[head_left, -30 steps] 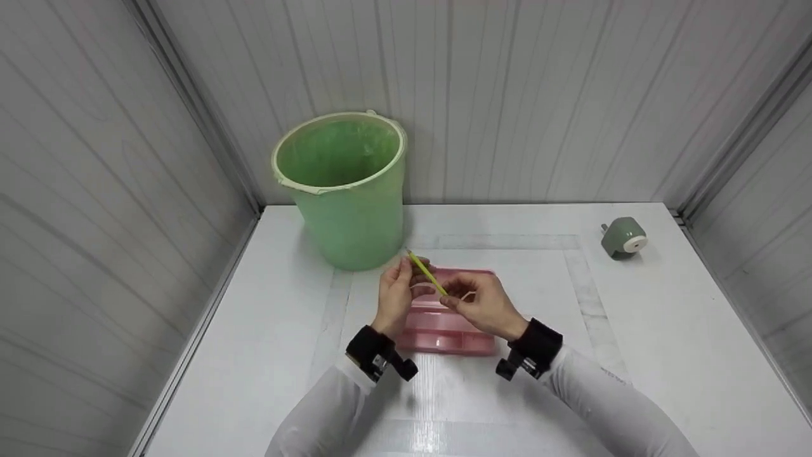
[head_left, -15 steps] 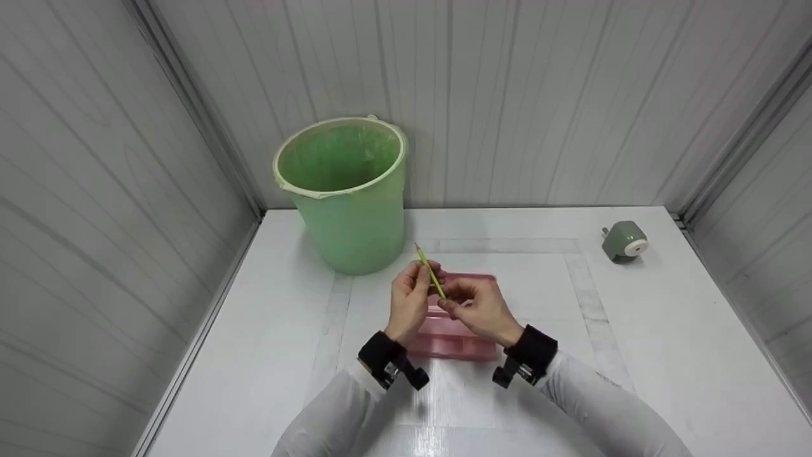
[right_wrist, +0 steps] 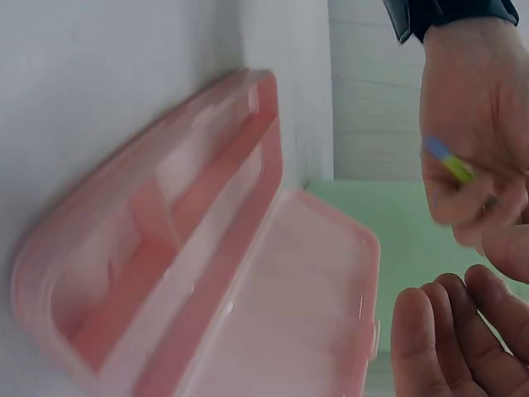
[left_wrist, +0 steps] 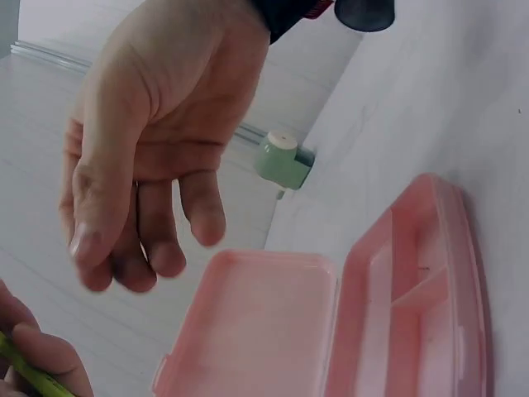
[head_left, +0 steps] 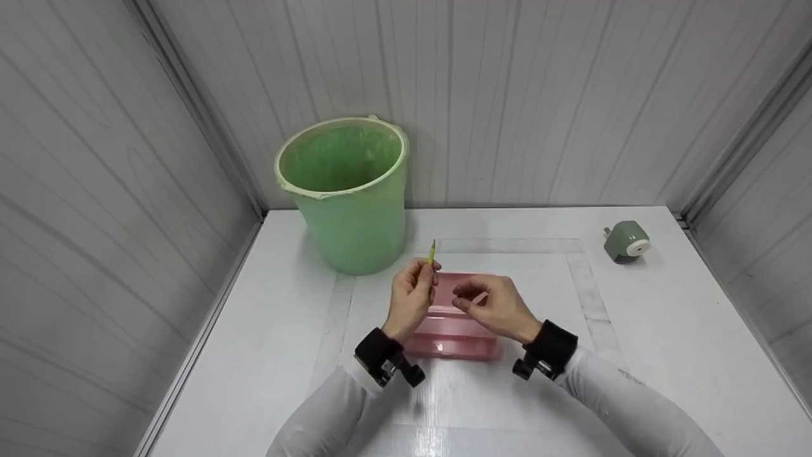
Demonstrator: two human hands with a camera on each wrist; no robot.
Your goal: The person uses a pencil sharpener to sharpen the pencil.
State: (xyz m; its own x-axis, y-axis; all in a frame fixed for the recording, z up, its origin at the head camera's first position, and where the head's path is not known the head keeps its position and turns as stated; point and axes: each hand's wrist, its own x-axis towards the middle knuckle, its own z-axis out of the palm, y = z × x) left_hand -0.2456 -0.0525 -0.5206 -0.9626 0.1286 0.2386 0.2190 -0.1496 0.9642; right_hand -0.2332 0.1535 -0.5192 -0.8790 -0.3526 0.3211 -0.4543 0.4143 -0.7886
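Note:
My left hand (head_left: 409,298) pinches a yellow-green pencil (head_left: 432,255), its tip pointing up and away. In the right wrist view the blue end of the pencil (right_wrist: 450,161) shows beside the left palm. A short gap to the right, my right hand (head_left: 498,304) is held with relaxed, bent fingers and nothing in them. The left wrist view shows its fingers (left_wrist: 157,240) hanging loosely. Below both hands lies a pink pencil case (head_left: 453,346), lid raised open toward the back, with divided compartments (left_wrist: 421,298) along the front.
A tall green bucket (head_left: 355,222) stands at the back left, near the wall. At the back right sits a small green device with a white round face (head_left: 625,242), resembling a pencil sharpener. Grey panel walls (head_left: 482,108) enclose the white table (head_left: 273,355).
The right hand has let go of the pencil and drawn back to the right. The left hand has moved slightly right, and the pencil has turned from slanted to nearly upright in view.

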